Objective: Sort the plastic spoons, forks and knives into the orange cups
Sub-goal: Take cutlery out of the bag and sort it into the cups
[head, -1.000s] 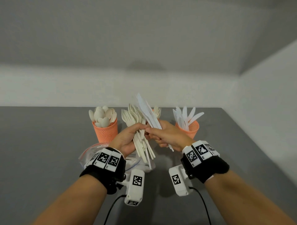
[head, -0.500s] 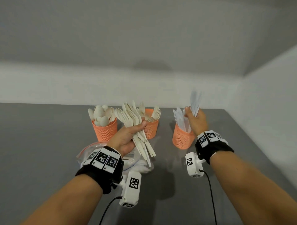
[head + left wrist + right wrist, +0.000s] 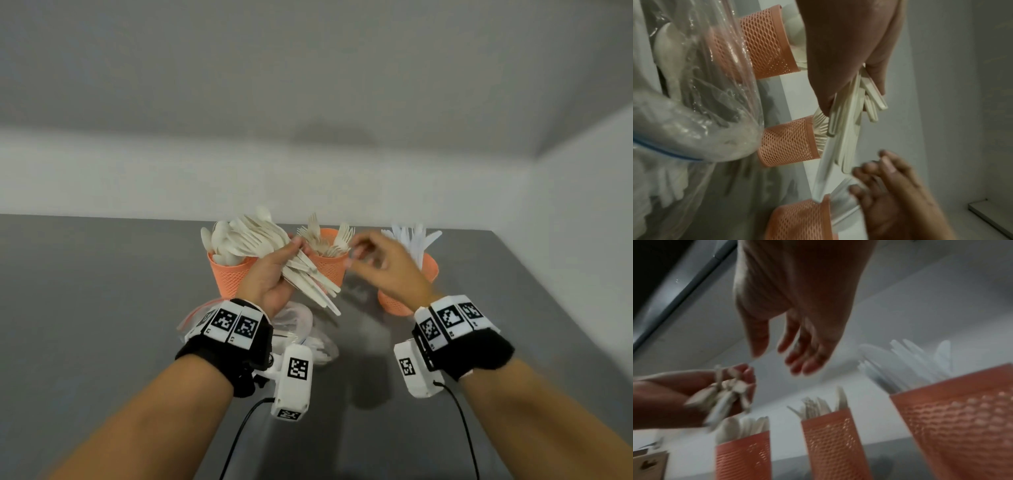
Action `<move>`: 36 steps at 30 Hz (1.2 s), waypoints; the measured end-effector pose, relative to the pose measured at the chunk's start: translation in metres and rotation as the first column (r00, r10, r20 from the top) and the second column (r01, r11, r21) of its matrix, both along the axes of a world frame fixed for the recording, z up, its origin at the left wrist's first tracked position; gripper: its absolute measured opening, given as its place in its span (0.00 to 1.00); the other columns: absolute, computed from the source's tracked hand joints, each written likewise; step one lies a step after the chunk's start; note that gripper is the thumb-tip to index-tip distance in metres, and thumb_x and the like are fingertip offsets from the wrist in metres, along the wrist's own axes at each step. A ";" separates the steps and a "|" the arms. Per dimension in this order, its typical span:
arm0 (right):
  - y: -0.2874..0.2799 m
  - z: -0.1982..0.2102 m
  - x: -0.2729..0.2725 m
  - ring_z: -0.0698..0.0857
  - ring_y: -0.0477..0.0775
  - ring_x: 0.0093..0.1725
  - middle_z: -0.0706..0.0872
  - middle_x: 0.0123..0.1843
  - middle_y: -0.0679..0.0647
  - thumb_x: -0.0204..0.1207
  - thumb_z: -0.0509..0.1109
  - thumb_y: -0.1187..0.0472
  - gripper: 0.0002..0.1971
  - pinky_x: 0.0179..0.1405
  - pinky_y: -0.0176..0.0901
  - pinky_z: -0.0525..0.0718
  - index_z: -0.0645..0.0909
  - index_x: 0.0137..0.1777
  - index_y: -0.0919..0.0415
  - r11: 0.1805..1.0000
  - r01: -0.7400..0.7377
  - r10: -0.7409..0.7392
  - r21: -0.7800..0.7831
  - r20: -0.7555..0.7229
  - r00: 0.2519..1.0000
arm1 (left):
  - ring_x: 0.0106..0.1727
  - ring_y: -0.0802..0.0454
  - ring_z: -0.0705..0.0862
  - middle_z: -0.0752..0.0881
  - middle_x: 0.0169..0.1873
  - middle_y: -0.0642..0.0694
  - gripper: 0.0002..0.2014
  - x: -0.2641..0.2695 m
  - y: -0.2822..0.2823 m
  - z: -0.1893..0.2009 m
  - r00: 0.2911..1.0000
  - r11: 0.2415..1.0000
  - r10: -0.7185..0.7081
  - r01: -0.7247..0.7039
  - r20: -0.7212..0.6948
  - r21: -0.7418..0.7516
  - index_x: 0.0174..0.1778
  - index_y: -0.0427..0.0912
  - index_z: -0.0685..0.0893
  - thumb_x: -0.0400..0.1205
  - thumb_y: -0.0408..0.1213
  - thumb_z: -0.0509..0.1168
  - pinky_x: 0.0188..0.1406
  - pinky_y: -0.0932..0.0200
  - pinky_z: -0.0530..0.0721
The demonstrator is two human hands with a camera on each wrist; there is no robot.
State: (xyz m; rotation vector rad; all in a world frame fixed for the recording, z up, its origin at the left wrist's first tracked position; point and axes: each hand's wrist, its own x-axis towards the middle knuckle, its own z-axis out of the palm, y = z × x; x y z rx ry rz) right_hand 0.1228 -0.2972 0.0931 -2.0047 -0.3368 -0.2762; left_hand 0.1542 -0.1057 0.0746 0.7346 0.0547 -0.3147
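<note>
Centrally, left hand (image 3: 270,274) wrapped around a fanned bundle of cream plastic forks and spoons (image 3: 291,260), thumb and fingers curled about the handles, heads splayed up and away past the fingertips. Right hand (image 3: 387,270) empty, fingers loosely spread and blurred, just beside the bundle's handle ends, not touching. Beyond the left fingertips: orange mesh plastic cup of spoons (image 3: 230,275). Between the two hands, behind the bundle: orange mesh cup of forks (image 3: 330,265), partly covered by the handles. Behind the right hand's knuckles: orange mesh cup of white knives (image 3: 428,263), largely hidden by that hand. Below the left wrist: crumpled clear plastic bag (image 3: 694,129) holding more white cutlery, lying on the grey tabletop (image 3: 102,291), overlapping the spoon cup in the wrist view.
</note>
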 end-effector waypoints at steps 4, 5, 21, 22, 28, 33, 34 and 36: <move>0.023 -0.014 -0.011 0.85 0.49 0.37 0.84 0.46 0.55 0.74 0.71 0.69 0.25 0.39 0.33 0.85 0.68 0.69 0.59 0.966 -0.215 0.255 0.140 -0.423 0.870 | 0.29 0.58 0.85 0.84 0.25 0.51 0.13 -0.005 0.004 0.008 0.997 0.998 0.065 -0.065 0.036 -0.021 0.31 0.45 0.81 0.80 0.27 0.64 0.54 0.51 0.80; 0.027 -0.017 -0.011 0.87 0.51 0.36 0.85 0.47 0.58 0.75 0.69 0.72 0.27 0.38 0.36 0.87 0.66 0.72 0.61 0.950 -0.210 0.294 0.230 -0.437 0.850 | 0.29 0.59 0.85 0.84 0.25 0.51 0.13 -0.006 0.005 0.008 0.997 0.998 0.065 -0.065 0.042 -0.007 0.32 0.46 0.81 0.80 0.27 0.63 0.51 0.51 0.81; 0.026 -0.028 -0.012 0.87 0.44 0.33 0.86 0.41 0.58 0.83 0.57 0.69 0.26 0.41 0.36 0.86 0.56 0.78 0.57 0.947 -0.299 0.315 0.119 -0.532 0.786 | 0.26 0.60 0.85 0.84 0.24 0.52 0.11 0.002 0.013 0.011 0.990 0.989 0.140 -0.141 0.035 0.049 0.36 0.45 0.78 0.80 0.26 0.63 0.25 0.64 0.84; 0.021 -0.028 -0.010 0.87 0.43 0.34 0.86 0.41 0.57 0.83 0.56 0.69 0.22 0.42 0.34 0.85 0.61 0.76 0.59 0.944 -0.328 0.294 0.038 -0.548 0.783 | 0.26 0.60 0.85 0.84 0.24 0.52 0.11 0.006 0.017 0.012 0.987 0.986 0.158 -0.159 0.036 0.050 0.35 0.45 0.79 0.80 0.26 0.63 0.26 0.65 0.84; -0.026 -0.042 -0.021 0.86 0.53 0.47 0.86 0.42 0.54 0.82 0.57 0.71 0.10 0.41 0.32 0.79 0.76 0.46 0.58 0.985 -0.135 0.049 -0.108 -0.576 0.816 | 0.27 0.60 0.85 0.84 0.24 0.52 0.11 0.008 0.020 0.006 0.986 0.983 0.162 -0.166 0.049 0.082 0.34 0.45 0.79 0.80 0.27 0.64 0.27 0.62 0.85; -0.033 -0.005 -0.017 0.85 0.48 0.42 0.86 0.40 0.55 0.83 0.57 0.68 0.10 0.44 0.34 0.83 0.75 0.44 0.56 0.961 0.166 -0.119 0.221 -0.211 0.970 | 0.33 0.55 0.86 0.86 0.27 0.48 0.07 0.000 0.003 -0.004 0.994 0.984 0.040 -0.057 0.100 0.171 0.36 0.40 0.84 0.79 0.27 0.65 0.31 0.60 0.87; -0.036 0.004 -0.013 0.85 0.46 0.42 0.86 0.40 0.54 0.83 0.57 0.68 0.11 0.48 0.34 0.82 0.74 0.43 0.54 0.947 0.217 -0.198 0.237 -0.103 0.975 | 0.35 0.54 0.86 0.87 0.31 0.47 0.04 -0.003 -0.001 -0.005 0.995 0.982 0.012 -0.031 0.102 0.186 0.42 0.38 0.83 0.78 0.26 0.65 0.32 0.60 0.87; -0.044 0.016 -0.005 0.85 0.49 0.47 0.86 0.41 0.53 0.83 0.57 0.67 0.11 0.55 0.39 0.80 0.74 0.43 0.51 0.909 0.314 -0.345 0.274 0.073 0.936 | 0.36 0.55 0.87 0.87 0.34 0.48 0.07 -0.008 -0.007 -0.006 0.993 0.976 -0.038 0.012 0.116 0.216 0.48 0.37 0.83 0.77 0.24 0.66 0.34 0.62 0.87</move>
